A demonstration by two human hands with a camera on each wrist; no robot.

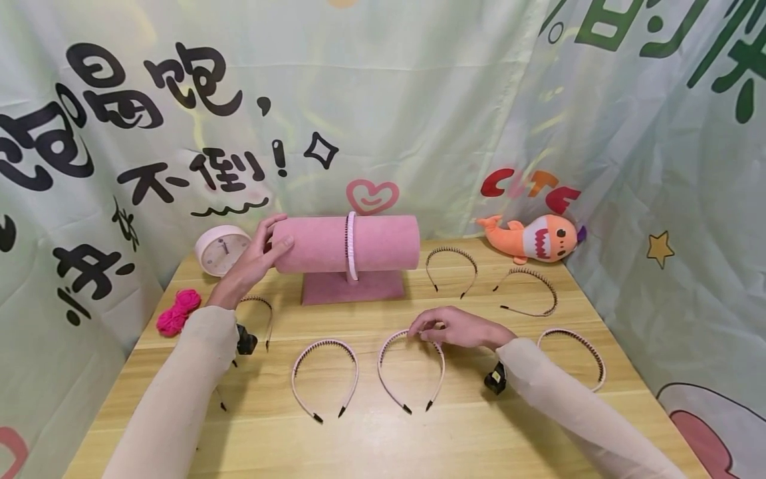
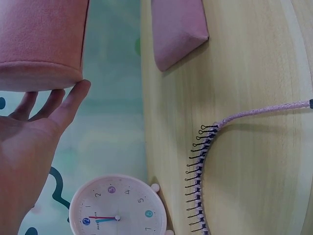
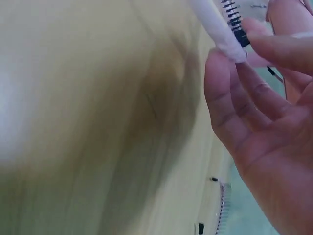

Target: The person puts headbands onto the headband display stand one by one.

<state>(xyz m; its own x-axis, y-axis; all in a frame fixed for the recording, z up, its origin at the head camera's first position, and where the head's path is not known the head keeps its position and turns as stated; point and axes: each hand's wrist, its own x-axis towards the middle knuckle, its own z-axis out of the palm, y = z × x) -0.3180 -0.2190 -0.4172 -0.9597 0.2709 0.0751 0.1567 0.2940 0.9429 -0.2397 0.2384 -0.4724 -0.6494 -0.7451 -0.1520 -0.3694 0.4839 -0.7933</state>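
At the back, a pink velvet headband stand (image 1: pixel 317 245) carries one pale headband (image 1: pixel 352 246) around its horizontal roll. My left hand (image 1: pixel 254 259) holds the roll's left end, thumb on the front; in the left wrist view its fingers (image 2: pixel 70 105) reach behind the end. With thumb and fingertips, my right hand (image 1: pixel 457 327) pinches the top of a light pink toothed headband (image 1: pixel 383 362). That band's black tips point toward me. A close pink piece of it (image 3: pixel 215 27) shows between the fingers in the right wrist view. Another pink headband (image 1: pixel 295 369) lies just left of it.
More toothed headbands lie at right, including a brown one (image 1: pixel 451 250), another (image 1: pixel 553 293) and a pink one (image 1: pixel 601 362). One (image 1: pixel 269 319) is partly hidden by my left arm. A round clock (image 1: pixel 223 251), pink yarn (image 1: pixel 178 313) and an orange plush toy (image 1: pixel 532 238) stand around the edges.
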